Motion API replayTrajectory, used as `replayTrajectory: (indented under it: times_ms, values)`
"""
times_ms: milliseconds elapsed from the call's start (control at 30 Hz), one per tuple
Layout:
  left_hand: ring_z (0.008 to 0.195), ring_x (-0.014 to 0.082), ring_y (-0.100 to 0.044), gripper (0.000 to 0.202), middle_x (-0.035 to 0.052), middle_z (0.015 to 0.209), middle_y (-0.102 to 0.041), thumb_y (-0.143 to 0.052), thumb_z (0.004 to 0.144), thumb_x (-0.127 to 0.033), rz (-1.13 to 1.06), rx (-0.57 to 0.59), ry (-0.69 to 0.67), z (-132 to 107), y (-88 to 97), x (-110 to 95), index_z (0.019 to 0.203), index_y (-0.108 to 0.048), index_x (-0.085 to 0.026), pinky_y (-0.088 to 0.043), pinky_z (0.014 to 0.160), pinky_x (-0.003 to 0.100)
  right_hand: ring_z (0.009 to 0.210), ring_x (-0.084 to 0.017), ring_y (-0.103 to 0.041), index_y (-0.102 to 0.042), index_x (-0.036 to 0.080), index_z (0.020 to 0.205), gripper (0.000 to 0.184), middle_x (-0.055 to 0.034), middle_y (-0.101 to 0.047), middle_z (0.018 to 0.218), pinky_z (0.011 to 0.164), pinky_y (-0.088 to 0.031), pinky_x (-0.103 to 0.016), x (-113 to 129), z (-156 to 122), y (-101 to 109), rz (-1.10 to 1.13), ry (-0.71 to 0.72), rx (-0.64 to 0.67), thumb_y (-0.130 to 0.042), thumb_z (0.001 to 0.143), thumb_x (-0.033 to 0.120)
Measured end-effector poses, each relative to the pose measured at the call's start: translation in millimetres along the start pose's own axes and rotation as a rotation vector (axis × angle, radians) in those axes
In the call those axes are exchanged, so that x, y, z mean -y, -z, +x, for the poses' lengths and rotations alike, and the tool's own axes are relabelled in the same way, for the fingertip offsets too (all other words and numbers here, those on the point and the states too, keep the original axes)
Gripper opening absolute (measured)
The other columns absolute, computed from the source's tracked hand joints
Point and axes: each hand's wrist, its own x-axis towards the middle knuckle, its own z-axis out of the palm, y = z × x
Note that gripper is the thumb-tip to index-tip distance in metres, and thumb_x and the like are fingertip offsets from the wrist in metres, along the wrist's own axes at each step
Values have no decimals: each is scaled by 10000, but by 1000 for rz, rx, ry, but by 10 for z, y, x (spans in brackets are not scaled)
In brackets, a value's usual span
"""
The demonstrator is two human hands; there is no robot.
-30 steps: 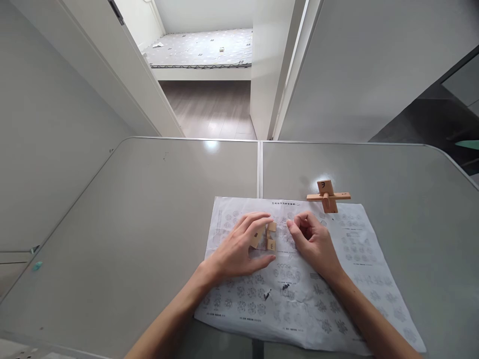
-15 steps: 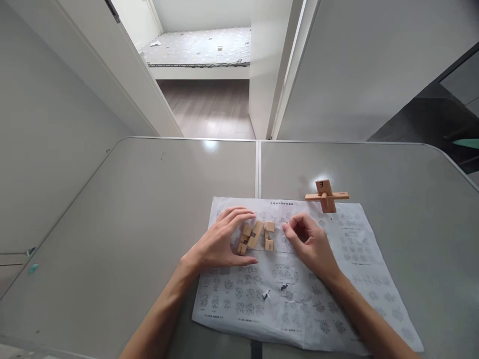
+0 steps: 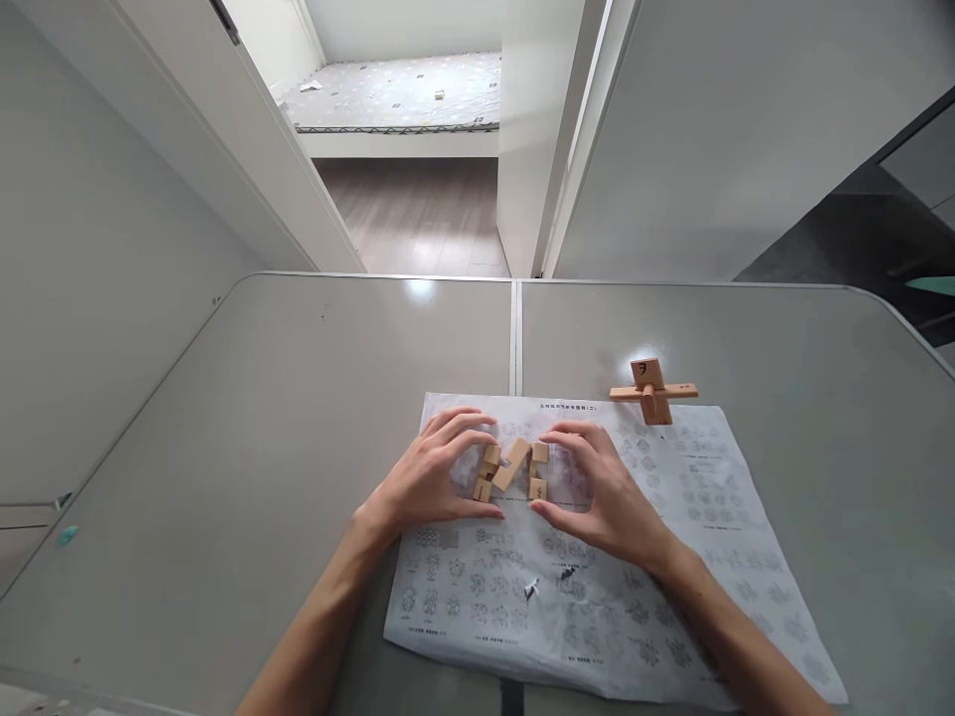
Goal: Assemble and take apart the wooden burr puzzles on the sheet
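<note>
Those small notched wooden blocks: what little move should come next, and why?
Perhaps gently close the right hand on the notched pale wooden block nearest it: the hand curves around that block's two ends, though whether it touches them is unclear.

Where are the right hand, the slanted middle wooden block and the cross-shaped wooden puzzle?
Right hand (image 3: 608, 489): head view, on the back of the hand.
Slanted middle block (image 3: 513, 464): head view, on its upper face.
Cross-shaped puzzle (image 3: 649, 396): head view, near its centre.

The desk (image 3: 298, 418) carries a printed sheet (image 3: 612, 602) bearing wooden blocks (image 3: 511, 469). A wooden cross (image 3: 649, 392) stands at the sheet's far edge.
</note>
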Motion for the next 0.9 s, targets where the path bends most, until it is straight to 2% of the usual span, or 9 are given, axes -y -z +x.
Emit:
replayTrajectory:
  times_ms: [100,300,467,633,767,900]
  values:
    - [1446,369,-547,701,135,1459,-687,-954,711,-609,-32,-11,1,3,2,-6,1259,-692,-260,-459,1225,564,1339,-399,-547,-513,291,1478,674,-157,-580,1420,1101,-525,-601,29,17,-5,-65,20,9,-835,895,395]
    - [1391,348,-604,680,130,1381,-728,-984,695,-549,-143,-78,-18,6,19,-33,1223,-681,-247,-498,1192,531,1293,-392,-594,-550,287,1386,556,-145,-657,1379,1069,-527,-603,46,38,11,-16,35,3,-827,905,324]
    - [1194,307,-730,709,93,1259,-770,-992,696,-508,-263,-142,135,-26,-15,-98,1252,-637,-247,-568,1069,453,1188,-322,-680,-514,291,1306,543,-128,-683,1354,968,-600,-498,47,7,7,205,-84,-93,-858,891,361]
    - [1120,284,-740,706,86,1241,-767,-978,712,-529,-273,-166,226,-39,-110,-130,1252,-624,-246,-579,980,414,960,-251,-703,-506,293,1258,513,-106,-699,1278,866,-614,-436,79,13,14,259,-132,-157,-850,899,416]
    - [1027,265,-738,768,62,1117,-767,-987,672,-575,-247,-153,260,-37,-164,-144,1260,-621,-243,-586,912,388,784,-205,-645,-561,285,1252,458,-66,-690,1106,720,-590,-359,105,25,33,242,-167,-161,-820,912,450]
    - [879,225,-725,787,19,968,-744,-976,664,-613,-271,-120,260,-33,-191,-176,1265,-621,-247,-587,831,357,607,-163,-490,-641,265,1077,248,17,-557,796,558,-468,-300,102,20,38,242,-177,-165,-752,956,452]
